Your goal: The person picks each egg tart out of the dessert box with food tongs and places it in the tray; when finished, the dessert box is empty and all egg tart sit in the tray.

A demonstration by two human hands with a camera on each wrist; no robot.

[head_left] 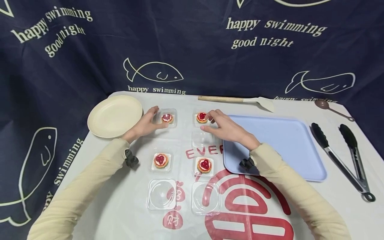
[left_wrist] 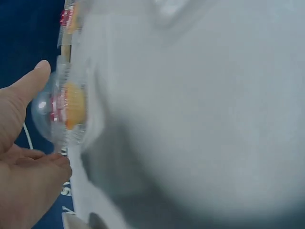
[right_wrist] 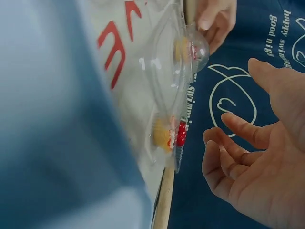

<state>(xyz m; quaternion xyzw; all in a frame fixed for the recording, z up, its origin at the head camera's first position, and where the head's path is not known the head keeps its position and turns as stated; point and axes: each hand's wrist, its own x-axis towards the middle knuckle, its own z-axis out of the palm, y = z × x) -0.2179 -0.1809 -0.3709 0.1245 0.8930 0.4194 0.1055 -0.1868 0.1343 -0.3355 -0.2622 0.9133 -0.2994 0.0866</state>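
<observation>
My left hand [head_left: 144,123] is at a clear plastic box [head_left: 172,112] with a dome lid and a red-topped tart [head_left: 167,118] inside. Its thumb and fingers spread to either side of the lid; whether they touch it is unclear. Beyond the middle, my right hand [head_left: 228,128] hovers with loosely bent fingers beside another clear box holding a tart [head_left: 201,117]. In the right wrist view that hand [right_wrist: 257,148] is apart from the tart and holds nothing. A clear lid [head_left: 203,138] lies in front of that box, partly overlapped by the right hand.
Nearer stand two more boxed tarts [head_left: 161,160], [head_left: 205,165] and two clear plastic pieces, one left [head_left: 162,194] and one right [head_left: 206,197]. Around them lie a cream plate [head_left: 115,116], a blue tray [head_left: 276,143], a spatula [head_left: 222,99], a brown spoon [head_left: 333,108] and black-tipped tongs [head_left: 345,163].
</observation>
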